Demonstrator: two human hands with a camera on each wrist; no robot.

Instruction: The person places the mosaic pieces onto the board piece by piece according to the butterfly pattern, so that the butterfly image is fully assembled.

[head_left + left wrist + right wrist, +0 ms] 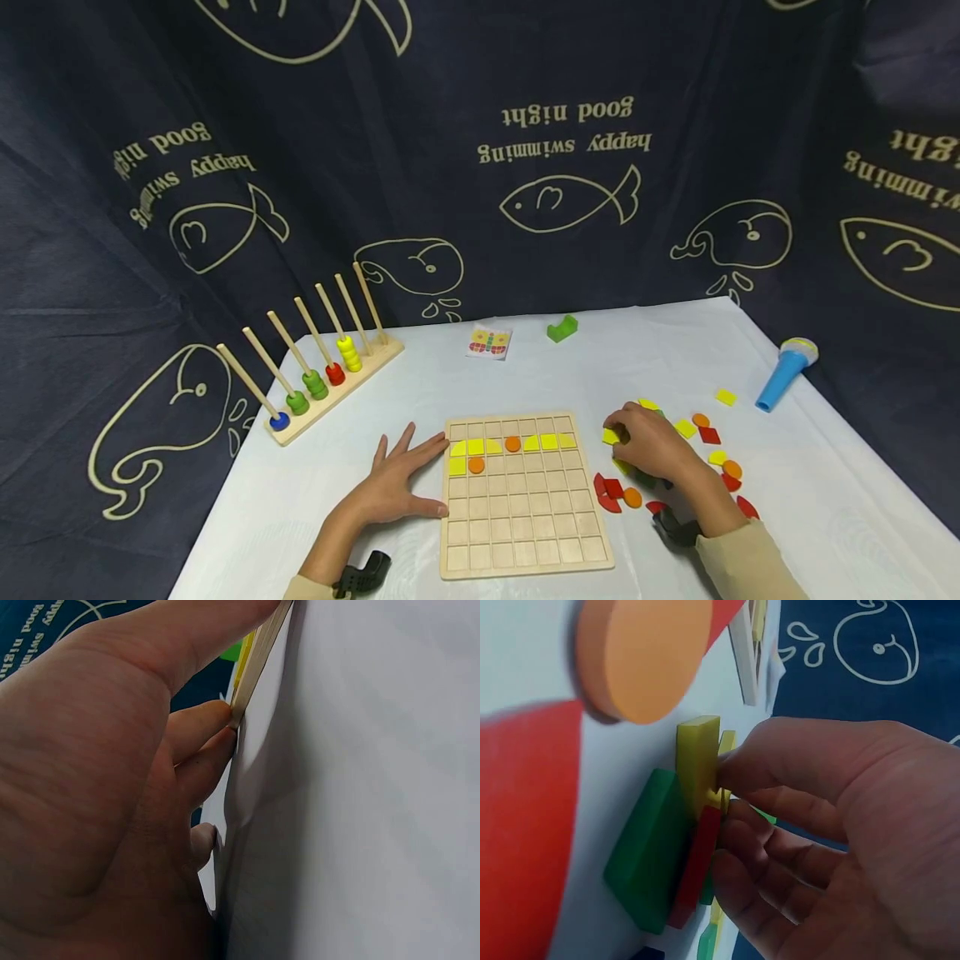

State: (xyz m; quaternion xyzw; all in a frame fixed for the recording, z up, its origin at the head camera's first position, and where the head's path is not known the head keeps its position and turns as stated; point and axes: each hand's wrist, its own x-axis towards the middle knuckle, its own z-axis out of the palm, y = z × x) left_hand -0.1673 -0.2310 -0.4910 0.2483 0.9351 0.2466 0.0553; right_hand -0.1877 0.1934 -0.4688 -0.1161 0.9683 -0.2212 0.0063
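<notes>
Left hand (392, 488): spread, touching wooden board (521, 507) | right hand (651, 442): pinching yellow tile (610, 437)

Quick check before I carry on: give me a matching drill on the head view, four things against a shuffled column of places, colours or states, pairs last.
1. toy microphone
2. peg rack
3. left hand
4. right hand

A. touching the grid board at its left edge
B. mostly blue
C. fingertips at a yellow tile
D. threaded with coloured beads

Pairs: 1-B, 2-D, 3-A, 4-C
</notes>
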